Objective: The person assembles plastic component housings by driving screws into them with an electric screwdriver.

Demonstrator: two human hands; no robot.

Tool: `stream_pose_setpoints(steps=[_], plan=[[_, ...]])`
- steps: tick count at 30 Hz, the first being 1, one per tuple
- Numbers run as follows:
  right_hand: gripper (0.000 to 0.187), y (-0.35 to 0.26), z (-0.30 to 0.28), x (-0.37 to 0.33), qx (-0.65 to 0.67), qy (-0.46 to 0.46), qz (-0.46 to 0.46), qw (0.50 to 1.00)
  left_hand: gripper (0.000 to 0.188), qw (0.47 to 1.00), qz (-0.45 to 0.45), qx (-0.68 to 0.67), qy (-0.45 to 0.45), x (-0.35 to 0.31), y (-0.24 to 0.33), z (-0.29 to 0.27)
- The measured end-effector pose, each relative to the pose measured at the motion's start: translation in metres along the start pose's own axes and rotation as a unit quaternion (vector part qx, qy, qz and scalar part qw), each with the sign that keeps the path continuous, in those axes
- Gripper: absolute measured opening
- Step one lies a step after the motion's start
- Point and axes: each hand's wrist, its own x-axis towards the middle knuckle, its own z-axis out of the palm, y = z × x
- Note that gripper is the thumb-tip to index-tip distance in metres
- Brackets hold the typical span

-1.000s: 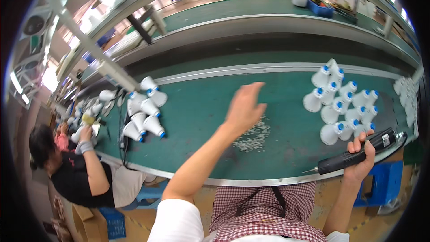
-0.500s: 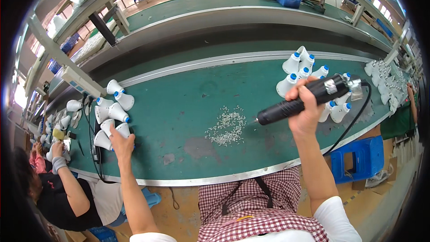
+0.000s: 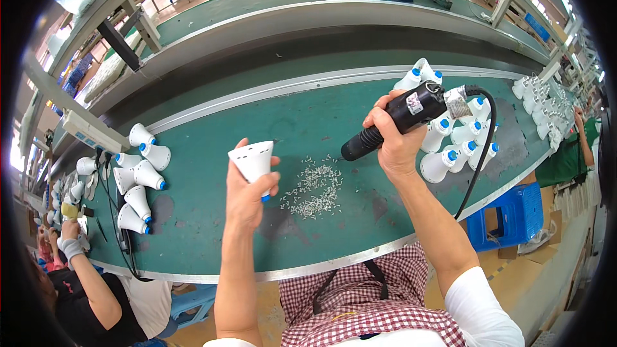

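Note:
My left hand (image 3: 247, 196) is closed round a white cone-shaped housing (image 3: 252, 160), wide end up, its blue tip at the bottom. Over the table's right half my right hand (image 3: 400, 144) grips a black electric screwdriver (image 3: 411, 110), whose nose points left and down. Between the two hands lies a loose pile of small screws (image 3: 315, 189). Several more white housings with blue tips (image 3: 143, 173) lie on their sides at the left. Another group of such housings (image 3: 439, 164) stands at the right, partly hidden behind the screwdriver and my right hand.
The green worktable (image 3: 199, 238) has a metal front edge. A black cord (image 3: 491, 148) hangs from the screwdriver. Cables (image 3: 120, 218) and a grey post base (image 3: 93, 132) border the left side. A co-worker's arm (image 3: 96, 289) reaches in there. A blue stool (image 3: 508, 218) stands at the right.
My left hand has lifted a white housing from the left group and carried it right, near the screws. My right hand has shifted slightly left with the screwdriver. The view has turned a little.

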Motion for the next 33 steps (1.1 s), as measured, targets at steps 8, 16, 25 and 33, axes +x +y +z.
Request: stream_pose_setpoints(steps=[8, 16, 25, 33], plan=[[0.029, -0.017, -0.007, 0.003, 0.019, 0.013, 0.009, 1.0, 0.088, 0.998, 0.057, 0.037, -0.011, 0.013, -0.039, 0.051], [0.023, -0.043, -0.007, -0.002, 0.057, -0.024, 0.003, 0.998, 0.09, 0.994, 0.072, 0.05, -0.064, 0.008, -0.048, 0.067], [0.034, -0.051, -0.002, -0.005, 0.116, -0.004, 0.013, 0.993, 0.087, 0.992, 0.089, 0.066, -0.056, 0.003, -0.044, 0.069], [0.024, -0.055, -0.003, -0.006, 0.077, -0.032, 0.017, 0.996, 0.086, 0.99, 0.106, 0.062, -0.07, 0.003, -0.043, 0.07]])
